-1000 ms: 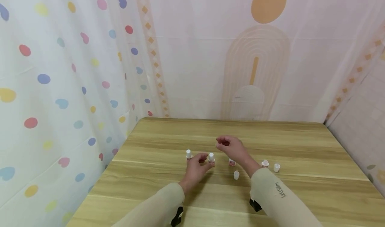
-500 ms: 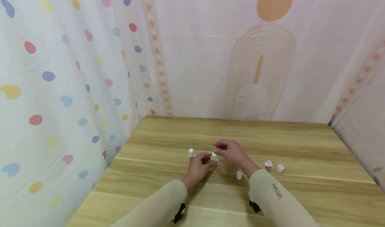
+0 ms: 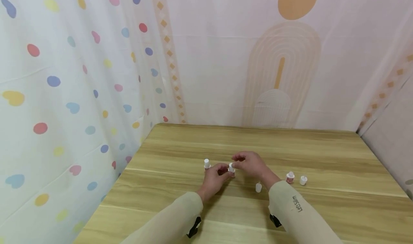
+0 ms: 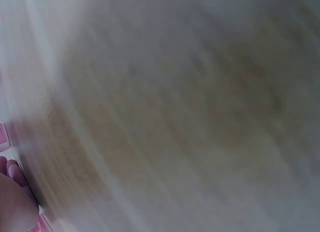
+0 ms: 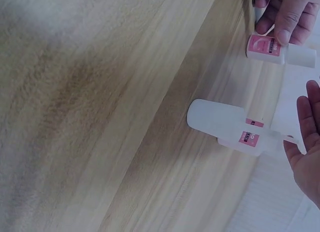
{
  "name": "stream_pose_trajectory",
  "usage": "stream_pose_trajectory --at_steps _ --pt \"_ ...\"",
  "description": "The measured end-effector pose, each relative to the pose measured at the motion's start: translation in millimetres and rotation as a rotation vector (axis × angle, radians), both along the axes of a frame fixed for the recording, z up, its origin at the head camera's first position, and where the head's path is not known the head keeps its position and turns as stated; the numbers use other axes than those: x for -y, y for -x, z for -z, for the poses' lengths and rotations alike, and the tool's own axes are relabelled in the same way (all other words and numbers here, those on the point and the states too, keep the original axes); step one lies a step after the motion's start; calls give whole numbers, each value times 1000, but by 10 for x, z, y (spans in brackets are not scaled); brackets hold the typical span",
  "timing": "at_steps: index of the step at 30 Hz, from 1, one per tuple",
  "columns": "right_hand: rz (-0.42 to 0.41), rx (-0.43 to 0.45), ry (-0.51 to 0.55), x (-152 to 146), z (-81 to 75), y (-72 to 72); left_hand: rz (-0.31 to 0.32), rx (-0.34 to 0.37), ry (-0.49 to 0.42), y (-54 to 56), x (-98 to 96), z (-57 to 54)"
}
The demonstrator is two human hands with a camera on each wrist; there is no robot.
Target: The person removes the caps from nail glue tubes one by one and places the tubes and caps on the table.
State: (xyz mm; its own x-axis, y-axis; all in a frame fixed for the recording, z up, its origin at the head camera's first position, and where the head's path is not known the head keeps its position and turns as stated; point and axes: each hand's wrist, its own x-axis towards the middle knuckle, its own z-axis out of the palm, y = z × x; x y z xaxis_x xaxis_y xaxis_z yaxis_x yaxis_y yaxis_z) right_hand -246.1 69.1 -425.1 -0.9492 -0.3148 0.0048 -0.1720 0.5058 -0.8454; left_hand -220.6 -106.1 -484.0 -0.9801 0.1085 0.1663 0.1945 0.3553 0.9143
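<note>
My left hand (image 3: 213,182) pinches a small white bottle (image 5: 265,48) with a pink label, its thumb on the label side. The bottle stands on the table with its white cap (image 5: 301,56) on. Close by the cap, my right hand (image 3: 252,164) hovers with loosely bent fingers; a gap shows between them in the right wrist view. An uncapped bottle (image 5: 248,138) stands below the right hand, hidden behind it in the head view. In front of that lies a loose white cap (image 3: 259,187). The left wrist view catches only part of the left hand (image 4: 17,204) and pink label edges.
Another capped bottle (image 3: 207,163) stands just left of the left hand. To the right are an uncapped bottle (image 3: 290,178) and its loose cap (image 3: 303,180). Patterned curtains (image 3: 206,57) hang behind the wooden table (image 3: 180,140).
My right hand has moved slightly down, closer to the cap of the bottle in my left hand. The left hand keeps its grip. The head view has shifted a little.
</note>
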Motion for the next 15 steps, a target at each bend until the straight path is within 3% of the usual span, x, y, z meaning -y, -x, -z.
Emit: stream_pose_trajectory --at_steps 6,15 --pt "-13 -17 -16 20 15 -9 34 -11 -48 11 3 23" --pt "-28 -54 -47 32 64 9 16 -12 -38 26 -5 36"
